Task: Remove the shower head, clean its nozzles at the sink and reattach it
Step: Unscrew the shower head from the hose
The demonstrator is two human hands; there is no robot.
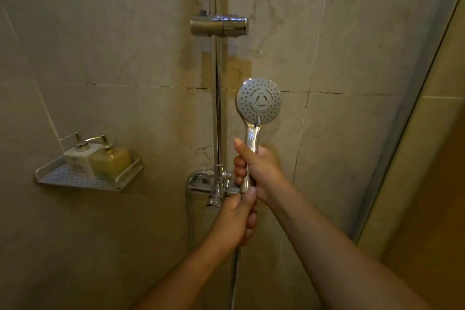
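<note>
The chrome shower head (259,101) is upright in front of me, its grey nozzle face turned toward me. My right hand (259,171) is wrapped around its handle. Just below, my left hand (236,221) grips the hose nut at the bottom end of the handle, and the metal hose (235,274) hangs down from that fist. The empty holder bracket (219,25) sits higher up on the vertical chrome rail (217,108).
The chrome mixer valve (214,185) is fixed to the wall behind my hands. A corner shelf (83,180) at the left carries two pump bottles (98,158). Tiled walls surround the rail, and a glass partition (407,133) runs along the right.
</note>
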